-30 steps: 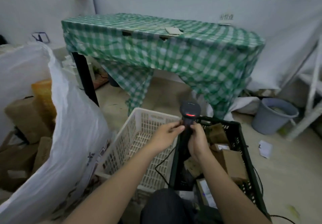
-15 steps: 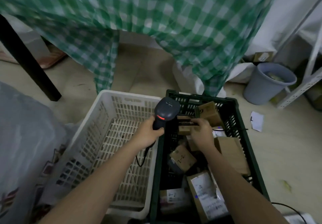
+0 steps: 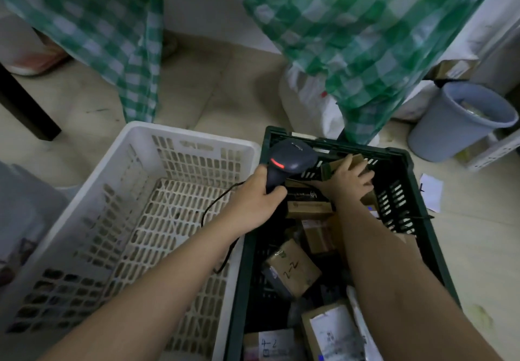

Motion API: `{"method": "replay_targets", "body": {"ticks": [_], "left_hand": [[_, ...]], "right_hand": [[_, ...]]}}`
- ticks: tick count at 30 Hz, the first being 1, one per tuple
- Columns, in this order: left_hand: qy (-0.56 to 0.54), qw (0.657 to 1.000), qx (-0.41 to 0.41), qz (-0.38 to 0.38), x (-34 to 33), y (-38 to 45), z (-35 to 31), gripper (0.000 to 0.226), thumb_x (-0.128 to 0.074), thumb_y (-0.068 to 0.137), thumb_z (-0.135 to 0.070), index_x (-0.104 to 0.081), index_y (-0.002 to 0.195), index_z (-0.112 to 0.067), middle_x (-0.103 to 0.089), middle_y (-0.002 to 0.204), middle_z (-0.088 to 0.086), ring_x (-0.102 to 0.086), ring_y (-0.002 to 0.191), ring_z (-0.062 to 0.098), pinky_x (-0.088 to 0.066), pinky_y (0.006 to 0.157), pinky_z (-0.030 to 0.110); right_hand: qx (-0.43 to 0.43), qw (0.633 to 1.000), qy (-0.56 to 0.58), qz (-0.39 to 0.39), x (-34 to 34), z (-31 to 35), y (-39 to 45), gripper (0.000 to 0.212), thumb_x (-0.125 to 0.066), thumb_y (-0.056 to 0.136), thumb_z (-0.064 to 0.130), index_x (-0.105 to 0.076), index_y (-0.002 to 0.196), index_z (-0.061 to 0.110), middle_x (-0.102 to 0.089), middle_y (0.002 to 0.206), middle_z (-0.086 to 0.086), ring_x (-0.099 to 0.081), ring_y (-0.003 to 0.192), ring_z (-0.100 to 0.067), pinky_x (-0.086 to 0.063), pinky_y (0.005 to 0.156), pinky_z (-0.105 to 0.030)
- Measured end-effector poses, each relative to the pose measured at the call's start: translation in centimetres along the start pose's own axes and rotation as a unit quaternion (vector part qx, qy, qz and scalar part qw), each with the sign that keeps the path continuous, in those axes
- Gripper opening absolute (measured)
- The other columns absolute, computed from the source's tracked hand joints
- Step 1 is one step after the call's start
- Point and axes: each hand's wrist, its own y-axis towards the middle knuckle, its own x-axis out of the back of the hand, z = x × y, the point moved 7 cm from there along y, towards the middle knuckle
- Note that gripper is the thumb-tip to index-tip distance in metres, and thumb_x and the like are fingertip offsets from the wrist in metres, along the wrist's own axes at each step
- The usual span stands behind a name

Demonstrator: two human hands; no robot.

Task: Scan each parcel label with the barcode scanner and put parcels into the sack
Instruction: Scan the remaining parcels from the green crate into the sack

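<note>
My left hand (image 3: pixel 259 194) grips the handle of a dark barcode scanner (image 3: pixel 292 159) with a red light, held over the left rim of the dark green crate (image 3: pixel 422 211). My right hand (image 3: pixel 349 183) reaches into the far end of that crate and lies with spread fingers on a small brown cardboard parcel (image 3: pixel 332 167). Several more parcels fill the crate, among them one marked "2-2" (image 3: pixel 292 270) and one with a white label (image 3: pixel 332 332). The white sack (image 3: pixel 19 220) shows at the left edge.
A white slotted basket (image 3: pixel 135 220) stands left of the crate; the scanner's black cable (image 3: pixel 213 206) hangs into it. A green checked tablecloth (image 3: pixel 351 37) hangs behind. A grey bin (image 3: pixel 455 124) and a paper slip (image 3: pixel 430 194) are at the right. A black table leg (image 3: pixel 25 107) stands far left.
The view has tilted down from the table to the crates. The scanner passed from both hands to my left hand alone. My right hand reached farther into the crate onto a parcel.
</note>
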Motion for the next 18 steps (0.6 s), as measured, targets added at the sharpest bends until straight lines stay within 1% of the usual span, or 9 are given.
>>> {"method": "replay_targets", "body": {"ticks": [2,3,5,6,8,9,11,14,18], "left_hand": [[-0.021,1.000,-0.011,-0.001,0.3,0.0,0.0,0.026,-0.052,0.091,-0.026,-0.047,0.115,-0.018,-0.057,0.099,-0.002,-0.055,0.099,0.019,-0.042,0.086,0.033],[-0.026,1.000,-0.012,-0.003,0.4,0.0,0.0,0.024,-0.052,0.092,-0.023,-0.047,0.115,-0.018,-0.056,0.095,-0.004,-0.055,0.096,0.017,-0.042,0.083,0.032],[-0.031,0.999,-0.011,-0.010,0.5,-0.1,0.2,0.026,-0.053,0.093,-0.021,-0.048,0.117,-0.019,-0.056,0.092,-0.007,-0.055,0.091,0.015,-0.041,0.078,0.030],[-0.036,0.999,-0.010,-0.016,0.6,-0.1,0.4,0.029,-0.054,0.091,-0.024,-0.048,0.119,-0.020,-0.057,0.093,-0.008,-0.056,0.092,0.015,-0.042,0.079,0.030],[-0.048,0.999,-0.009,-0.022,0.7,-0.4,0.5,0.037,-0.055,0.085,-0.032,-0.048,0.121,-0.024,-0.060,0.096,-0.008,-0.058,0.094,0.015,-0.043,0.083,0.031],[-0.055,0.998,-0.006,-0.022,0.7,-0.6,0.6,0.036,-0.054,0.084,-0.033,-0.049,0.119,-0.026,-0.060,0.094,-0.009,-0.058,0.093,0.014,-0.044,0.082,0.031],[-0.059,0.998,0.007,-0.024,0.8,-1.4,0.7,0.026,-0.056,0.088,-0.027,-0.049,0.113,-0.025,-0.058,0.090,-0.009,-0.056,0.088,0.013,-0.043,0.079,0.029],[-0.056,0.997,0.028,-0.041,2.0,-3.4,0.4,0.019,-0.056,0.091,-0.022,-0.050,0.109,-0.019,-0.057,0.087,0.001,-0.056,0.082,0.018,-0.041,0.075,0.031],[-0.054,0.995,0.043,-0.078,5.0,-7.7,-1.4,0.010,-0.052,0.095,-0.013,-0.049,0.103,-0.017,-0.048,0.075,-0.004,-0.048,0.070,0.011,-0.035,0.061,0.024]], "right_hand": [[-0.007,1.000,-0.012,-0.019,-1.0,-0.4,0.5,0.128,-0.075,0.071,0.062,0.011,0.154,0.016,0.007,0.160,-0.020,-0.004,0.145,-0.043,-0.025,0.111,-0.057],[-0.006,0.999,-0.012,-0.039,-1.2,-0.6,0.6,0.128,-0.078,0.072,0.057,0.012,0.153,0.015,0.004,0.159,-0.021,-0.007,0.144,-0.042,-0.029,0.109,-0.056],[0.006,0.996,0.015,-0.087,-1.0,-1.1,0.4,0.126,-0.083,0.070,0.046,0.006,0.154,0.015,-0.008,0.156,-0.021,-0.018,0.140,-0.041,-0.035,0.105,-0.053],[0.014,0.994,0.042,-0.104,-0.8,-1.4,0.0,0.126,-0.085,0.067,0.041,0.002,0.154,0.014,-0.012,0.154,-0.021,-0.022,0.137,-0.041,-0.036,0.104,-0.053],[0.022,0.986,0.112,-0.121,-0.2,-2.2,-0.8,0.126,-0.087,0.064,0.036,-0.002,0.154,0.013,-0.017,0.153,-0.019,-0.023,0.135,-0.042,-0.034,0.106,-0.054],[0.023,0.980,0.146,-0.131,0.3,-2.6,-1.4,0.125,-0.088,0.064,0.035,-0.004,0.154,0.012,-0.017,0.153,-0.019,-0.022,0.135,-0.042,-0.032,0.108,-0.053],[0.033,0.966,0.205,-0.151,1.9,-3.3,-3.0,0.123,-0.087,0.065,0.035,-0.006,0.154,0.011,-0.018,0.155,-0.018,-0.019,0.138,-0.042,-0.026,0.112,-0.051],[0.068,0.942,0.273,-0.180,5.1,-3.2,-7.0,0.117,-0.085,0.068,0.039,-0.010,0.154,0.011,-0.016,0.156,-0.015,-0.015,0.141,-0.037,-0.022,0.114,-0.048],[0.128,0.897,0.377,-0.193,9.2,-1.3,-14.4,0.115,-0.084,0.069,0.038,-0.011,0.155,0.016,-0.013,0.156,-0.013,-0.014,0.141,-0.033,-0.024,0.112,-0.048]]}}
